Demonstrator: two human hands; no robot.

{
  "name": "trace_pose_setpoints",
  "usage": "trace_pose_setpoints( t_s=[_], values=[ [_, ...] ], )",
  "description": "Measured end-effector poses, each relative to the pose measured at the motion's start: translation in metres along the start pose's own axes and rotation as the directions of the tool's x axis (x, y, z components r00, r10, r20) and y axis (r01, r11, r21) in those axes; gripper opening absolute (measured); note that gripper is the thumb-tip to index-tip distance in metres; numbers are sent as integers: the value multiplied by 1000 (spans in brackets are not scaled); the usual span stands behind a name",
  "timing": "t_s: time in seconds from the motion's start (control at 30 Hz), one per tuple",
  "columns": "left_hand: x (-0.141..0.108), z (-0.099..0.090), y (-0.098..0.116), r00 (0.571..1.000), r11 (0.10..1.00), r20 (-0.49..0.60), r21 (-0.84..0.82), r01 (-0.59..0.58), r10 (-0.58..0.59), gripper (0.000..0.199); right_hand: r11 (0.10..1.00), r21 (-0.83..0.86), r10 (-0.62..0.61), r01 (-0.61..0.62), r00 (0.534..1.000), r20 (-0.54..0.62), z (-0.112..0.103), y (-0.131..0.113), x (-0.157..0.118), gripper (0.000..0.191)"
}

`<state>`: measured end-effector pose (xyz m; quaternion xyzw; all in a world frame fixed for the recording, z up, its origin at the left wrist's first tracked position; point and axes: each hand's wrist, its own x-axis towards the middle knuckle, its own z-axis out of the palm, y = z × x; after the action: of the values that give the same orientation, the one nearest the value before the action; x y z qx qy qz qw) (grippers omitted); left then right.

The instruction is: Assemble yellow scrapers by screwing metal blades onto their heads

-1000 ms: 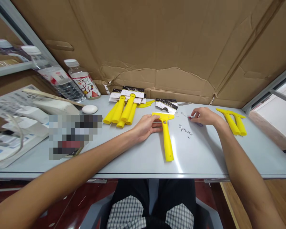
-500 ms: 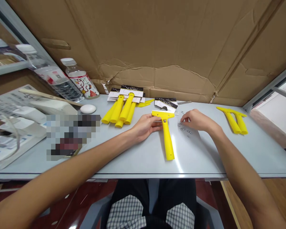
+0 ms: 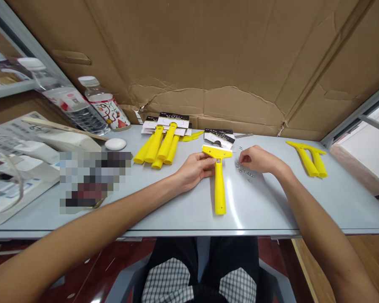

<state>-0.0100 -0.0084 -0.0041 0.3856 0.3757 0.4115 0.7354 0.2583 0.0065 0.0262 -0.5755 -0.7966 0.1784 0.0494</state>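
Observation:
My left hand point(image 3: 197, 171) grips a yellow scraper point(image 3: 220, 187) by the left side of its head, fingers behind and thumb in front. Its handle points toward me, and a pale strip runs along the top edge of the head. My right hand point(image 3: 255, 159) is closed in a pinch over a small scatter of metal screws point(image 3: 248, 173). Its fingertips touch the pile's left end; whether a screw is between them is too small to make out. Just beyond the scraper lie black and white cards point(image 3: 219, 136).
Several yellow scraper handles point(image 3: 156, 145) with cards lie at the back left. Two more yellow scraper bodies point(image 3: 311, 160) rest at the right. Plastic bottles point(image 3: 107, 105), a white oval object point(image 3: 115, 144) and a blurred-out patch occupy the left. A cardboard wall point(image 3: 208, 54) closes off the back.
The scraper has turned slightly in my left hand, its handle end swinging left. My right hand stays over the screws, fingers drawn a little tighter.

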Motion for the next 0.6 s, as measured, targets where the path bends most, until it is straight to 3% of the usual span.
trace_pose_setpoints(
  t_s=[0.07, 0.13, 0.27, 0.47, 0.6],
  values=[
    [0, -1, -2, 999, 1000, 33, 15, -12, 11, 13, 999, 9, -31, 32, 997, -66, -3, 0, 0, 12],
    [0, -2, -4, 999, 999, 47, 27, -27, 26, 16, 994, 30, -95, 103, 974, -205, -5, -3, -1, 11],
    [-3, 0, -6, 998, 998, 51, 52, -46, 44, 22, 955, 99, -205, 280, 861, -465, -2, -18, -1, 10],
    [-4, 1, -6, 995, 996, 81, 69, -64, 59, 27, 895, 135, -292, 425, 788, -543, 17, -45, 0, 10],
    [-2, 0, -8, 993, 994, 95, 79, -79, 71, 28, 898, 94, -294, 430, 746, -597, 24, -55, 6, 10]
  ],
)
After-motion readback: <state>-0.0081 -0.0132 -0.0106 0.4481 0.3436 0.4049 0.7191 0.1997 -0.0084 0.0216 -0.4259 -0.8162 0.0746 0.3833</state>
